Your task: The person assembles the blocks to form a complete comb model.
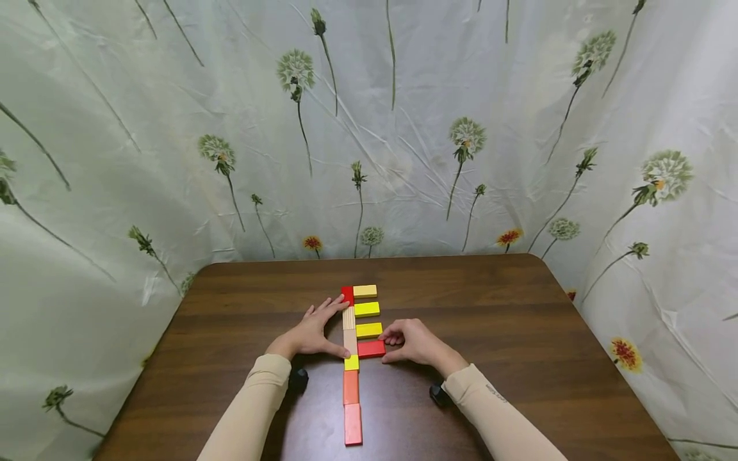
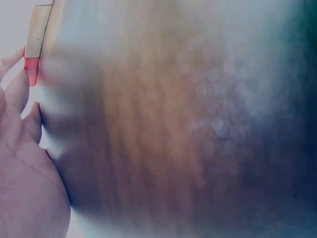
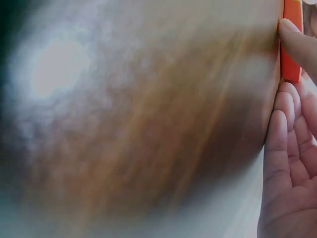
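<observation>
A column of blocks in several colours runs toward me down the table, with a red block (image 1: 347, 294) at its far end. Along it my left hand (image 1: 314, 331) lies spread, fingertips at that far red block and thumb at a small yellow block (image 1: 352, 363). Another red block (image 1: 371, 349) sticks out sideways from the column's right side. My right hand (image 1: 419, 344) pinches its outer end between thumb and fingers; in the right wrist view the thumb lies along this red block (image 3: 291, 64). Beyond it, a yellow block (image 1: 369, 330) also points right.
Farther up the right side are another yellow block (image 1: 366, 310) and a pale yellow block (image 1: 365, 292). The column's near end has an orange block (image 1: 350, 387) and a pinkish-red block (image 1: 353, 424). A flower-print curtain (image 1: 403, 160) hangs behind the brown wooden table (image 1: 519, 333).
</observation>
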The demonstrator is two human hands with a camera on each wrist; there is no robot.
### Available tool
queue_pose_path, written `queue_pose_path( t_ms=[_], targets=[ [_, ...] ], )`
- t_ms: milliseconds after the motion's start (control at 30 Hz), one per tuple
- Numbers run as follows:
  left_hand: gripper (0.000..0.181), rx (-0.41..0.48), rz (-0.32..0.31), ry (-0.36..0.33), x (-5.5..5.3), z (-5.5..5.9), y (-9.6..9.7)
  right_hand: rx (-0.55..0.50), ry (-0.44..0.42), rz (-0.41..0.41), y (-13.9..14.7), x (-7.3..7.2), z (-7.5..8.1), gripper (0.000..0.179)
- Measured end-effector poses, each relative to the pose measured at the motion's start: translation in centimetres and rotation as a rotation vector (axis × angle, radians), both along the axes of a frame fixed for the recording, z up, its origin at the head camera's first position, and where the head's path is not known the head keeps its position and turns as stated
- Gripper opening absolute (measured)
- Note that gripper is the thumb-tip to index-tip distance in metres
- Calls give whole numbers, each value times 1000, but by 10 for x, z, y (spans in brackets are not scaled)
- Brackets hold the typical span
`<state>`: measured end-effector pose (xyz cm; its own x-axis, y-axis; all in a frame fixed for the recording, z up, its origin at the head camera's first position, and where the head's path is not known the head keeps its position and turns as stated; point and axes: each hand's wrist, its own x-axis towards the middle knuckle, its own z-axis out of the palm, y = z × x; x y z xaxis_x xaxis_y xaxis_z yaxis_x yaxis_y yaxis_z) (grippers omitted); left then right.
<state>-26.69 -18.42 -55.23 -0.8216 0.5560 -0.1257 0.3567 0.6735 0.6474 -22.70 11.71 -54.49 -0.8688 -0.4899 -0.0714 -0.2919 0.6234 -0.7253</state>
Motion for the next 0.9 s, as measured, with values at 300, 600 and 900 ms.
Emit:
queue_pose_path(
  t_ms=[300,600,900],
  targets=[
    [117,9,-2,-5,-2,0,2,4,2,0,2,-1,-1,36],
    [118,-8,3,-19,-1,-3,-6,-9,-20,8,-3,-2,-2,38],
    [119,-3,10,-32,1,1,-14,-97,-138,50,2,-4,4,45]
  ],
)
